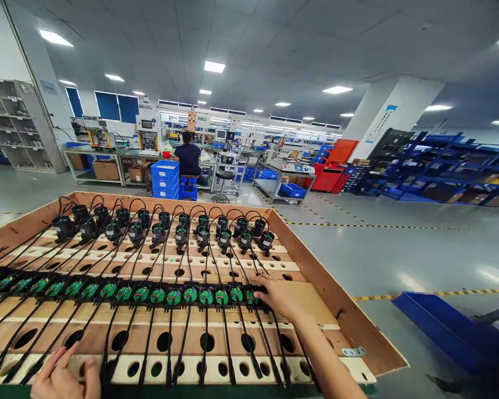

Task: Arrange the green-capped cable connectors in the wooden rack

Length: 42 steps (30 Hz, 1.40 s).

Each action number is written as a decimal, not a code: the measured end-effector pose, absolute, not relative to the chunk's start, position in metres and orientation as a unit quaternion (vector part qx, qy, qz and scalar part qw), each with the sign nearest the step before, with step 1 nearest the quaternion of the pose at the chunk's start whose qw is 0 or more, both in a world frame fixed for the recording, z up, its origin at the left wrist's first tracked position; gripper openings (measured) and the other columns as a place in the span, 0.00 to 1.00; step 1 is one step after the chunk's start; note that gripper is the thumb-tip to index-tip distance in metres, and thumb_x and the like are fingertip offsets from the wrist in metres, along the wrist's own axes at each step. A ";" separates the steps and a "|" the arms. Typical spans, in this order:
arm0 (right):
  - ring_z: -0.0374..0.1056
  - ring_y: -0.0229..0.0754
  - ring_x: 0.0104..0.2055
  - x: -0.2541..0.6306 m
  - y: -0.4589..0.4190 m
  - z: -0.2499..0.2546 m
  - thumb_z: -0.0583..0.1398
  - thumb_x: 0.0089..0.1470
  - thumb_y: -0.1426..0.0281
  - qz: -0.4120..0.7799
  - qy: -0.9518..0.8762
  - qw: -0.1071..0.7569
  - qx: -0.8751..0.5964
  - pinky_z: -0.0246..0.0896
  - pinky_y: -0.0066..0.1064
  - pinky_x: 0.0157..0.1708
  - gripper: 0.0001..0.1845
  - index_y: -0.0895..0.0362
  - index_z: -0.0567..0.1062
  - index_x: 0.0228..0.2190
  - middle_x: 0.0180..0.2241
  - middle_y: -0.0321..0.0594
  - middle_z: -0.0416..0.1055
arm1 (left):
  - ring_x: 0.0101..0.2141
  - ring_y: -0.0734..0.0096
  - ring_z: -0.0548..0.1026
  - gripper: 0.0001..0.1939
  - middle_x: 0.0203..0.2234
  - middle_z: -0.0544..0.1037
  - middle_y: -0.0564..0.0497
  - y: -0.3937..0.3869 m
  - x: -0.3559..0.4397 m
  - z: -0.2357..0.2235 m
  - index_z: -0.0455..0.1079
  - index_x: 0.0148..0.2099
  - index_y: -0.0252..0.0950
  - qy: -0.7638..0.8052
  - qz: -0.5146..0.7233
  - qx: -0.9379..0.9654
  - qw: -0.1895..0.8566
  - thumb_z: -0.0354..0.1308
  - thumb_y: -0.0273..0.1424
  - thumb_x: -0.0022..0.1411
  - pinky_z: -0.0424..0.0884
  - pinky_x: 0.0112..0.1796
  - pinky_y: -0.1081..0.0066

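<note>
Across the grey factory floor (357,260), you look far off to a seated co-worker (187,158) in a dark shirt at a table (145,154), with a stack of blue crates (165,180) just left of that person. A red cabinet (328,169) and blue shelving (449,166) stand to the far right, and a blue tray (441,332) lies tilted on the floor near your right. Directly in front of you sits a large wooden crate (336,288), topped with pale boards (149,266) pierced by round holes. Along its far side, staggered rows of black cylindrical units (158,233) stand on the boards, each trailing a black cable (166,260) toward you. Those cables run to a straight row of black connectors with green labels (174,296), which crosses the crate from left to right, and black leads (205,354) continue from it toward the near edge. A tan cardboard sheet (311,302) lies at the right end of the row. Your right hand (276,299) is open, palm down, its fingers (260,288) lying over the rightmost connectors without visibly closing on one. Your left hand (62,377) is open too, resting empty on the near board beside the lead ends at the near left.
</note>
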State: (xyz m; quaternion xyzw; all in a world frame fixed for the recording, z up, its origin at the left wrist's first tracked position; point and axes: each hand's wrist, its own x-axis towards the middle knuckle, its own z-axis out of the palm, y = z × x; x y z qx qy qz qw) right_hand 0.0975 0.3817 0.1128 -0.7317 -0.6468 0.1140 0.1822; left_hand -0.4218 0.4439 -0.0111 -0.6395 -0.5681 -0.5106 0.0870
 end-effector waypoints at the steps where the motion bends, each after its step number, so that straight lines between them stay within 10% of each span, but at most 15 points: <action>1: 0.66 0.52 0.58 0.103 0.384 0.114 0.61 0.53 0.72 0.134 -0.653 0.169 -0.726 0.62 0.49 0.61 0.24 0.54 0.74 0.53 0.55 0.45 0.71 | 0.47 0.40 0.73 0.20 0.41 0.72 0.46 0.435 -0.404 0.007 0.63 0.50 0.44 -0.542 -0.508 -0.660 0.112 0.58 0.40 0.56 0.71 0.48 0.37; 5: 0.65 0.53 0.59 0.113 0.374 0.110 0.53 0.61 0.68 0.145 -0.651 0.165 -0.727 0.60 0.51 0.62 0.23 0.58 0.70 0.57 0.57 0.50 0.69 | 0.57 0.58 0.68 0.23 0.54 0.72 0.49 0.405 -0.274 0.089 0.58 0.63 0.48 -0.412 -0.362 -0.835 -0.041 0.53 0.34 0.67 0.64 0.62 0.42; 13: 0.61 0.49 0.58 0.101 0.362 0.084 0.48 0.52 0.85 0.075 -0.703 0.177 -0.685 0.62 0.47 0.61 0.32 0.55 0.74 0.53 0.54 0.45 0.69 | 0.58 0.49 0.66 0.37 0.53 0.74 0.40 0.459 -0.059 0.101 0.69 0.60 0.31 -0.287 -0.088 -0.932 -0.204 0.62 0.52 0.57 0.55 0.66 0.45; 19: 0.61 0.50 0.55 0.107 0.365 0.074 0.57 0.59 0.78 0.056 -0.725 0.184 -0.661 0.66 0.48 0.57 0.22 0.54 0.74 0.53 0.53 0.44 0.69 | 0.53 0.47 0.68 0.34 0.48 0.78 0.46 0.470 -0.063 0.100 0.74 0.54 0.42 -0.295 -0.066 -0.929 -0.213 0.65 0.57 0.51 0.58 0.58 0.34; 28: 0.61 0.57 0.55 0.101 0.359 0.076 0.56 0.59 0.78 0.017 -0.740 0.112 -0.663 0.71 0.53 0.52 0.22 0.55 0.73 0.54 0.52 0.48 0.68 | 0.57 0.46 0.65 0.38 0.53 0.74 0.37 0.459 -0.058 0.110 0.68 0.60 0.26 -0.250 0.008 -0.956 -0.151 0.61 0.51 0.59 0.50 0.65 0.37; 36: 0.57 0.49 0.62 0.099 0.355 0.071 0.45 0.42 0.90 0.055 -0.696 0.231 -0.678 0.61 0.53 0.62 0.43 0.52 0.71 0.56 0.57 0.46 0.64 | 0.64 0.49 0.56 0.57 0.66 0.61 0.43 0.487 -0.102 0.105 0.54 0.70 0.37 -0.288 -0.082 -0.920 -0.252 0.72 0.54 0.44 0.46 0.67 0.37; 42: 0.60 0.54 0.58 0.067 0.379 0.072 0.51 0.57 0.82 0.043 -0.724 0.188 -0.662 0.64 0.53 0.55 0.29 0.50 0.73 0.56 0.56 0.47 0.66 | 0.60 0.53 0.65 0.39 0.53 0.75 0.48 0.488 -0.113 0.096 0.70 0.58 0.41 -0.317 -0.096 -0.907 -0.259 0.74 0.46 0.45 0.41 0.66 0.33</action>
